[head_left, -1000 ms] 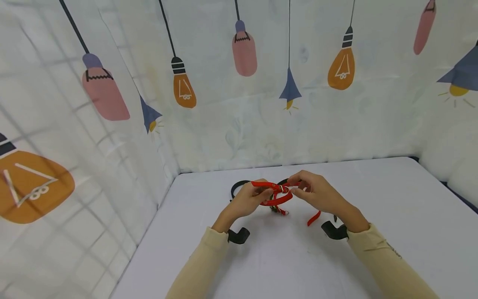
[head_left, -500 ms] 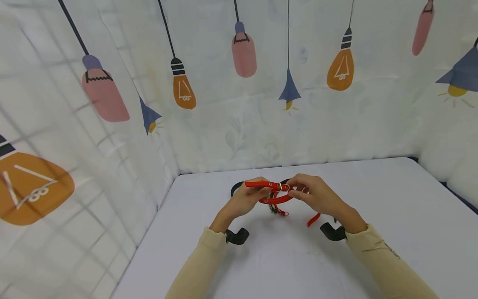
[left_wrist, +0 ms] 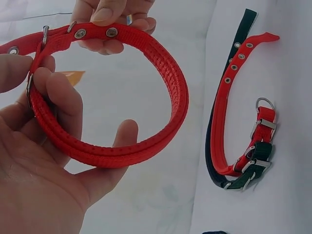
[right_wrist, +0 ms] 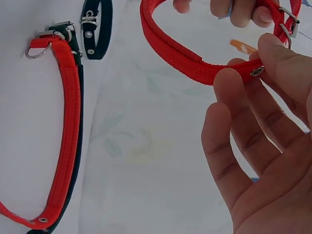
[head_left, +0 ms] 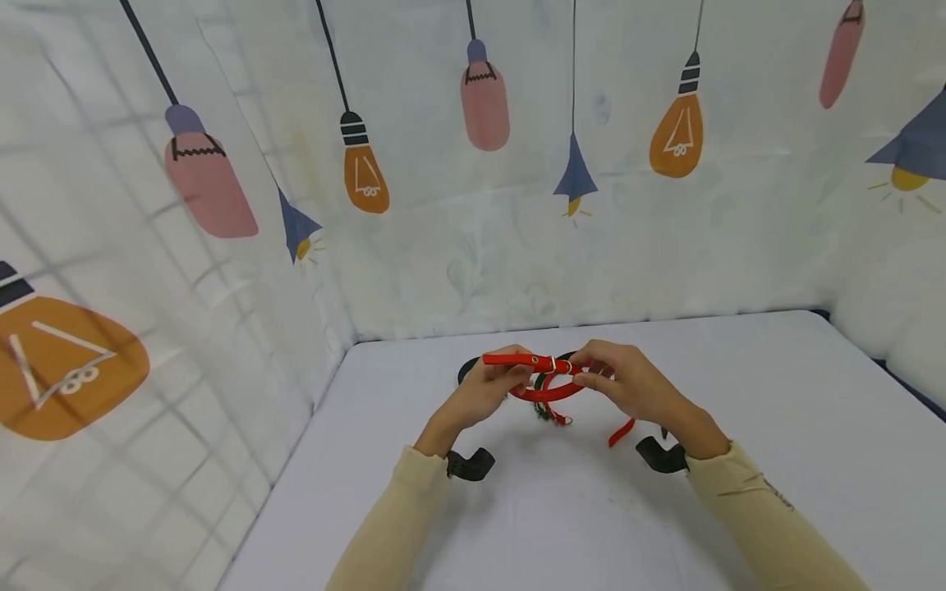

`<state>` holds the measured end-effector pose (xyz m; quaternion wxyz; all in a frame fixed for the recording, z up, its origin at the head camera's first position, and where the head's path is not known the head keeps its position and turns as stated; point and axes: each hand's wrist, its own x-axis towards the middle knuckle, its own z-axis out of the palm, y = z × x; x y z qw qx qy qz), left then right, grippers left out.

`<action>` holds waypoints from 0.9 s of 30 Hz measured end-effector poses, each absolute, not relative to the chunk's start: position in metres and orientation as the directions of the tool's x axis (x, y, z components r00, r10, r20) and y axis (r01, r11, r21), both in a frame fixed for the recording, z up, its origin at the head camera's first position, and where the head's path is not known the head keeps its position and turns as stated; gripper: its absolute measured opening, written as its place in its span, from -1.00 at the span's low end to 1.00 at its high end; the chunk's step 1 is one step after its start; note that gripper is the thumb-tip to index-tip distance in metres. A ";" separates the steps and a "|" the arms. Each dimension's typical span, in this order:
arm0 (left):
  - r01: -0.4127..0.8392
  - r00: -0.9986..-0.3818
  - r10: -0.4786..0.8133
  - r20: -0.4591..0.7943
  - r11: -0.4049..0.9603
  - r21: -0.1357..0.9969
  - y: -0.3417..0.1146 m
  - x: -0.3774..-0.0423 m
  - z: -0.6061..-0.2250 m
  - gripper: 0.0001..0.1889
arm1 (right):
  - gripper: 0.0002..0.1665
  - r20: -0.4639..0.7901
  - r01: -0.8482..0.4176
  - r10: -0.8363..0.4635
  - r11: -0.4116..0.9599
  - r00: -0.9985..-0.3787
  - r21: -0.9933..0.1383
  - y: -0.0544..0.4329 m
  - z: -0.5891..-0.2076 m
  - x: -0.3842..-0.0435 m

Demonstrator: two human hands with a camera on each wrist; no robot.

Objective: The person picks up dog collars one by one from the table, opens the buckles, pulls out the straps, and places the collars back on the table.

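A red pet collar (head_left: 548, 396) is held above the table, bent into a loop with its strap passed through the metal buckle (left_wrist: 45, 35). My left hand (head_left: 484, 396) grips it beside the buckle, its fingers partly inside the loop. On the other side, my right hand (head_left: 624, 382) pinches the eyelet part of the strap between thumb and fingers. The strap's tail sticks out leftward past the buckle. Beneath the hands, a second red collar (left_wrist: 221, 122) lies against a dark green collar (left_wrist: 209, 141), their buckles side by side.
A dark collar (right_wrist: 99, 34), buckled into a loop, lies farther back on the white table (head_left: 562, 517). Behind the table hangs a pale cloth (head_left: 473, 246) printed with lamps. Each wrist wears a black camera strap mount (head_left: 471, 466).
The strap's tail has shifted leftward past the buckle, and the loop has turned a little so the buckle shows flat. Both hands stay nearly in place. Collars on the table have not moved.
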<state>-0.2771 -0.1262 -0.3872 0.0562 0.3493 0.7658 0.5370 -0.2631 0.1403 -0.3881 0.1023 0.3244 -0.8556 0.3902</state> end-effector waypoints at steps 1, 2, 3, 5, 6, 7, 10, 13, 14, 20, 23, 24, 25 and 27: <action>0.455 -0.762 0.585 0.278 0.178 0.873 -0.127 -0.277 -0.387 -0.85 | -0.72 0.427 -0.635 -0.477 0.486 -0.768 -0.600 0.140 -0.388 -0.263; 0.434 -0.773 0.575 0.268 0.172 0.884 -0.127 -0.277 -0.386 -0.84 | -0.72 0.430 -0.636 -0.474 0.489 -0.769 -0.597 0.140 -0.387 -0.263; 0.419 -0.782 0.565 0.263 0.166 0.892 -0.128 -0.277 -0.385 -0.83 | -0.73 0.433 -0.635 -0.470 0.488 -0.769 -0.599 0.141 -0.387 -0.264; 0.392 -0.797 0.549 0.252 0.155 0.907 -0.129 -0.277 -0.384 -0.80 | -0.73 0.435 -0.633 -0.465 0.485 -0.771 -0.604 0.142 -0.386 -0.264; 0.382 -0.802 0.543 0.250 0.145 0.913 -0.131 -0.277 -0.383 -0.79 | -0.74 0.436 -0.632 -0.463 0.483 -0.772 -0.606 0.142 -0.386 -0.264; 0.372 -0.807 0.537 0.248 0.136 0.918 -0.132 -0.277 -0.382 -0.78 | -0.74 0.438 -0.632 -0.461 0.481 -0.772 -0.607 0.142 -0.386 -0.264; 0.380 -0.798 0.547 0.254 0.129 0.916 -0.133 -0.277 -0.382 -0.78 | -0.74 0.438 -0.632 -0.463 0.472 -0.771 -0.614 0.143 -0.385 -0.263; 0.381 -0.793 0.553 0.254 0.126 0.916 -0.133 -0.276 -0.383 -0.80 | -0.75 0.424 -0.623 -0.464 0.477 -0.778 -0.621 0.143 -0.386 -0.263; 0.385 -0.792 0.554 0.257 0.125 0.915 -0.132 -0.276 -0.384 -0.81 | -0.75 0.419 -0.617 -0.462 0.480 -0.782 -0.624 0.143 -0.386 -0.263; 0.409 -0.775 0.574 0.263 0.140 0.902 -0.128 -0.276 -0.387 -0.80 | -0.72 0.426 -0.608 -0.440 0.483 -0.791 -0.630 0.141 -0.388 -0.262; 0.411 -0.771 0.584 0.252 0.155 0.899 -0.128 -0.277 -0.386 -0.77 | -0.72 0.456 -0.627 -0.433 0.474 -0.777 -0.619 0.139 -0.387 -0.261; 0.409 -0.771 0.587 0.247 0.160 0.898 -0.128 -0.277 -0.386 -0.77 | -0.72 0.466 -0.634 -0.432 0.472 -0.772 -0.613 0.138 -0.387 -0.260; 0.409 -0.772 0.587 0.243 0.167 0.897 -0.128 -0.277 -0.386 -0.77 | -0.71 0.473 -0.639 -0.432 0.468 -0.768 -0.611 0.138 -0.386 -0.260; 0.412 -0.773 0.587 0.239 0.178 0.894 -0.128 -0.277 -0.386 -0.77 | -0.71 0.483 -0.647 -0.433 0.458 -0.761 -0.609 0.137 -0.386 -0.259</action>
